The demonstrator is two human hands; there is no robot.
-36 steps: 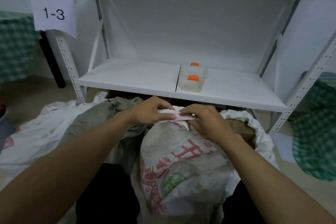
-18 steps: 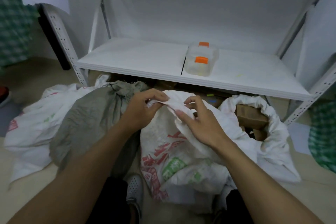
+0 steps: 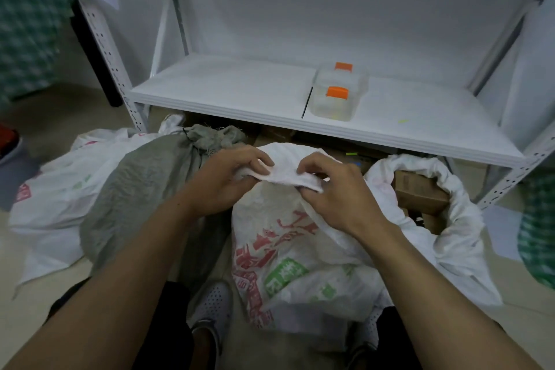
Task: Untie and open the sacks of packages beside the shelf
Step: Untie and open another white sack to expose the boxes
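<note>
Left hand [image 3: 229, 179] curled, thumb and fingers pinched on the bunched top edge of the printed white sack [image 3: 288, 252]. Right hand [image 3: 336, 189] also pinched closed on the same fold, fingertips close to the left's, with a short strip of fabric stretched between them. The sack is woven plastic, crinkled, with red and green print, standing on the floor between the person's knees just in front of the white shelf [image 3: 240, 90]. Left of it, touching, a grey sack [image 3: 141, 192], coarse weave, neck bunched and tied. Farther left, a flat white sack [image 3: 57, 198] lies slumped. On the right, an open white sack [image 3: 456, 219], rim rolled down, brown cardboard boxes [image 3: 420, 195] inside. Clear plastic container [image 3: 339, 93] with orange clips on the shelf board.
</note>
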